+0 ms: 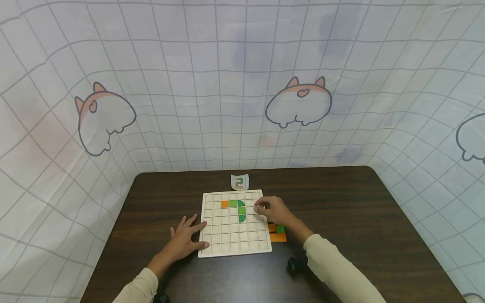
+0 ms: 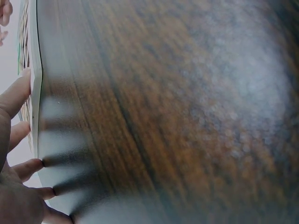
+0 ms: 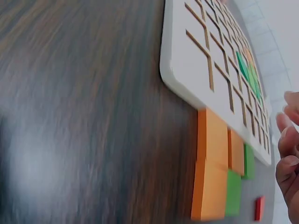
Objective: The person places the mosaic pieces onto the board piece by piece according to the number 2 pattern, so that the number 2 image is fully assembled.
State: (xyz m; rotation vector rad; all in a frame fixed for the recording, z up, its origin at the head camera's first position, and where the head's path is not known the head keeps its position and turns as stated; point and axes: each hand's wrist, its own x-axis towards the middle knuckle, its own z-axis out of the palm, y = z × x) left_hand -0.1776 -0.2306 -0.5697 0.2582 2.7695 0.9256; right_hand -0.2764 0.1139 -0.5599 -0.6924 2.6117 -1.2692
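A cream grid board (image 1: 223,240) lies on the table. In its upper part sit an orange square tile (image 1: 225,204), a green square tile (image 1: 233,203), a dark green rounded tile (image 1: 241,203), another green square tile (image 1: 241,210) and a second rounded tile (image 1: 242,218). My left hand (image 1: 183,240) rests at the board's left edge, fingers spread, thumb and index finger on the rim. Above the right side of the board is my right hand (image 1: 275,210), its fingers loosely bent. No tile shows between its fingertips (image 3: 287,133) in the right wrist view.
Right of the board lie several loose tiles, orange (image 1: 278,237) and green (image 1: 280,229), partly under the right forearm. A red tile (image 3: 259,208) lies farther back. Behind the board is a small pattern card (image 1: 240,182). A dark object (image 1: 296,265) stands near the right sleeve.
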